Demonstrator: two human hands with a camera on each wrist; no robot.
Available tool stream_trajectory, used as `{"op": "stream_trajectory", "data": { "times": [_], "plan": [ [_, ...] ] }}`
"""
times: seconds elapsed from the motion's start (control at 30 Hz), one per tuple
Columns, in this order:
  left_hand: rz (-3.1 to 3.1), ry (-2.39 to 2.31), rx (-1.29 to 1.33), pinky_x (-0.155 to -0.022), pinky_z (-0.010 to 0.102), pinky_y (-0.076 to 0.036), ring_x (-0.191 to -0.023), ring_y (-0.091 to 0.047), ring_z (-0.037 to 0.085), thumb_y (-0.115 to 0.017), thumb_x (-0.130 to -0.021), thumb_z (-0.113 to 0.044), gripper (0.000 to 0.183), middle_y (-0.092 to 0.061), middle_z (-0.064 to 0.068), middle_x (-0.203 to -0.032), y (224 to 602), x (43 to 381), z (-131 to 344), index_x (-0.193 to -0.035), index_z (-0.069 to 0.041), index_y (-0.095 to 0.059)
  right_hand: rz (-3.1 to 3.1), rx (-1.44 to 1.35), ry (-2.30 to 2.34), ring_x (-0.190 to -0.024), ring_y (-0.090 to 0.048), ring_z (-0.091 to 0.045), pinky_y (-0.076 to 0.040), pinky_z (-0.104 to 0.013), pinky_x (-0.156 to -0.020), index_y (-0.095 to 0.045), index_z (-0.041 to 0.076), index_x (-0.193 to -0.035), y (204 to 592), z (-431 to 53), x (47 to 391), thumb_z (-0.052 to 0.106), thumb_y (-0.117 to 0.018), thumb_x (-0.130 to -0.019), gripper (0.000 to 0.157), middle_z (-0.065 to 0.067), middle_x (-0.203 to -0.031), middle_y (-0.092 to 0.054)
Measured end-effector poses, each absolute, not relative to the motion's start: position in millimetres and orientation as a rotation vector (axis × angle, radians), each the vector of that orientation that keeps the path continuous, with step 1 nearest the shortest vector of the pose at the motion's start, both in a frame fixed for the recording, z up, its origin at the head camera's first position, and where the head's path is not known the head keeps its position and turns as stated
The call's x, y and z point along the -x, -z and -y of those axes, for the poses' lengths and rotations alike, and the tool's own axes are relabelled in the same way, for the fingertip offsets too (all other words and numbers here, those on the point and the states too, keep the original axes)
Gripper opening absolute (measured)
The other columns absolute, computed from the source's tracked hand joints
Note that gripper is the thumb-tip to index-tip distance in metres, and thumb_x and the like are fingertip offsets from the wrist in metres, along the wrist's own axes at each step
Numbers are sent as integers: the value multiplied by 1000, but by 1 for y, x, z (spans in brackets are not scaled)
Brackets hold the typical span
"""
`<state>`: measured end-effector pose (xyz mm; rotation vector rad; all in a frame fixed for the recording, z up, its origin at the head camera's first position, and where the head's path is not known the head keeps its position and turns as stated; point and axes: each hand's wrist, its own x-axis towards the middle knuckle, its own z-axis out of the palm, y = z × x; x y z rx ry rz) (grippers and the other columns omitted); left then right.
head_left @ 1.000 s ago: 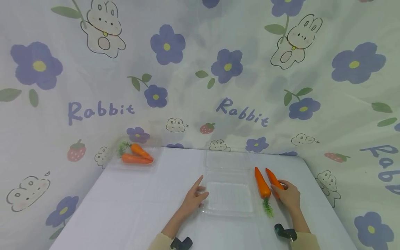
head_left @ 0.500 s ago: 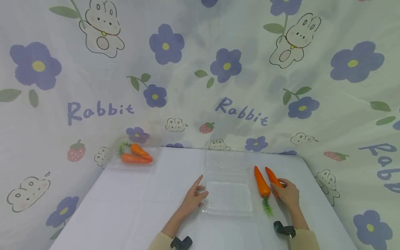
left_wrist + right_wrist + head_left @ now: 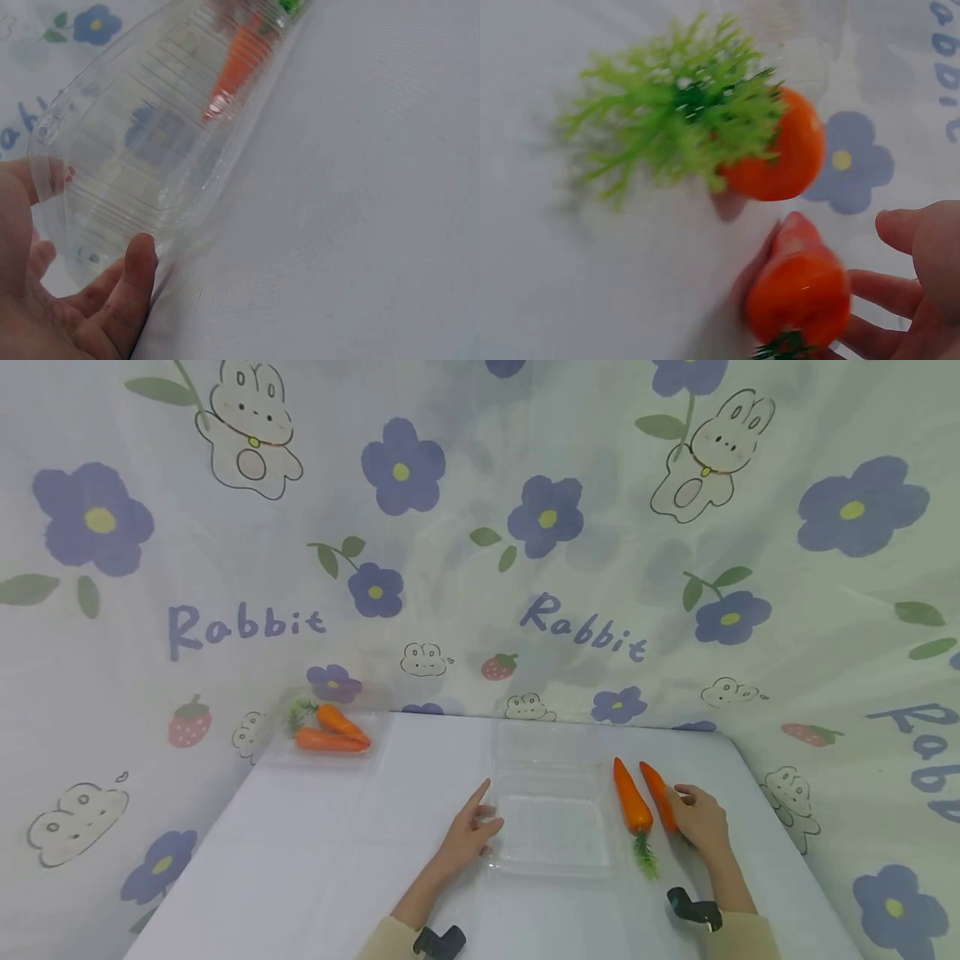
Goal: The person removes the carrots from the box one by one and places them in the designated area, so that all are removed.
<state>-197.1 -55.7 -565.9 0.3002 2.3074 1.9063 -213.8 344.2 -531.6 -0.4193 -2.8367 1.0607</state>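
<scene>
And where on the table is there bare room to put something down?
Widest is the left of the table, between the box of carrots and the left hand. A smaller patch lies on the near side of the empty box. The right is crowded: two carrots and the right hand beside that box.

Purple lettering is running across the patterned cloth: one "Rabbit" is showing on the left, a second "Rabbit" is slanting downward right of the middle, and a third word is breaking off at the right edge after "Rab". In the right wrist view, a partial word is standing sideways; in the left, a fragment is peeking out, partly hidden.
</scene>
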Motion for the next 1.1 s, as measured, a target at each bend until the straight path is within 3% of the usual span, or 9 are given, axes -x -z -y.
{"op": "stream_trajectory", "data": {
  "times": [0.3, 0.6, 0.93, 1.1],
  "plan": [
    [-2320, -1897, -295, -56, 27, -52, -78, -55, 20, -64, -95, -26, 73, -50, 22, -129, 565, 197, 55, -155, -19, -24, 2816, 352, -1162, -119, -48, -47, -45, -57, -93, -48, -1, -137, 491, -335, 214, 54, -39, -100, 67, -30, -133, -49],
    [-2314, -1900, -300, -57, 31, -53, -80, -55, 25, -62, -96, -15, 71, -48, 28, -128, 551, 190, 52, -155, -12, -23, 2741, 172, -1205, -117, -51, -41, -44, -56, -95, -54, 3, -134, 451, -309, 204, 46, -46, -100, 56, -23, -129, -56],
    [-2323, -1892, -288, -57, 27, -52, -80, -56, 20, -64, -95, -26, 73, -50, 21, -130, 561, 197, 52, -155, -19, -24, 2542, -19, -1224, -102, -61, -28, -50, -45, -89, -65, 5, -119, 430, -268, 192, 31, -56, -99, 34, -13, -112, -67],
    [-2313, -1900, -263, -57, 28, -53, -80, -56, 20, -64, -94, -26, 73, -50, 20, -129, 562, 197, 52, -155, -20, -25, 2507, -95, -1339, -99, -62, -22, -50, -30, -83, -67, 7, -116, 437, -247, 195, 27, -60, -98, 28, -9, -108, -68]
  ]
}}
